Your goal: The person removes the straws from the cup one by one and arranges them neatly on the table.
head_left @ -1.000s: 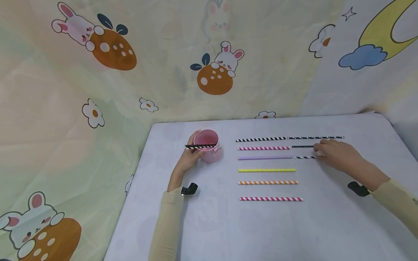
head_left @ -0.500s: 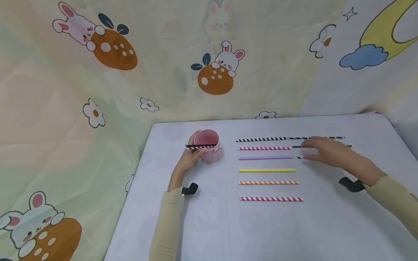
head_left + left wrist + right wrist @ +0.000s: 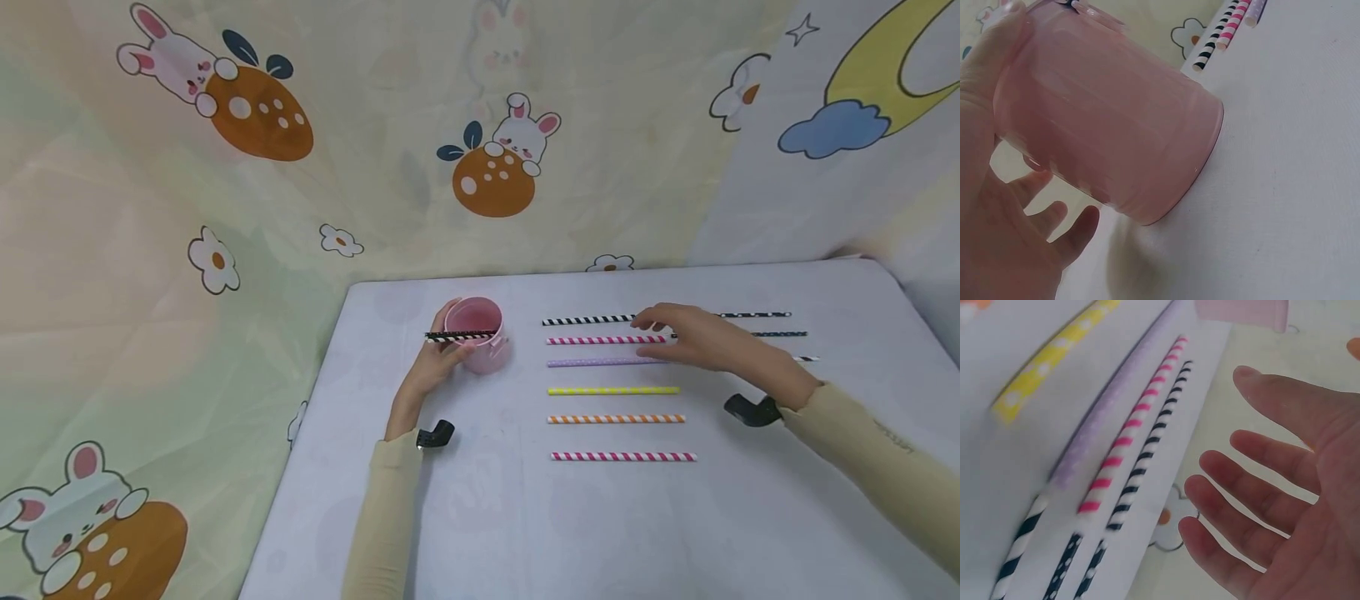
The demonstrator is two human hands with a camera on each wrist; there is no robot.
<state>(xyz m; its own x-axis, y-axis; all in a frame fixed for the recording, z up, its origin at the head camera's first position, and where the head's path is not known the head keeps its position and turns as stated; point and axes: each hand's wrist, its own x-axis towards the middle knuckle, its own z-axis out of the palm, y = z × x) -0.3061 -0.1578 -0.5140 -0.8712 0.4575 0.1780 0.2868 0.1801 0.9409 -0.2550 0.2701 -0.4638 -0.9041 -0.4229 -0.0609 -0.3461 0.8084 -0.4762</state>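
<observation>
My left hand [image 3: 435,358] grips a pink cup [image 3: 489,360] by its side, thumb and fingers around it; the left wrist view has the cup [image 3: 1110,119] large and tilted. A few black-and-white paper straws [image 3: 450,337] lie across the cup's mouth. My right hand [image 3: 697,337] holds nothing and hovers over the straw rows, its fingers spread apart in the right wrist view. Under and beside it are a black-striped straw [image 3: 588,320], a pink-striped straw [image 3: 592,341] and a purple dotted straw [image 3: 588,363], with their right ends partly hidden.
Below these lie a yellow straw [image 3: 613,391], an orange-striped straw [image 3: 617,419] and another pink-striped straw [image 3: 624,457]. Three black-and-white straws, one dotted straw [image 3: 765,315] among them, stick out right of my hand. A printed cloth backdrop [image 3: 600,125] stands behind the white table [image 3: 570,533].
My right hand has moved left, from the black-and-white straws at right toward the straws in the left column. My left hand and the cup stay in place.
</observation>
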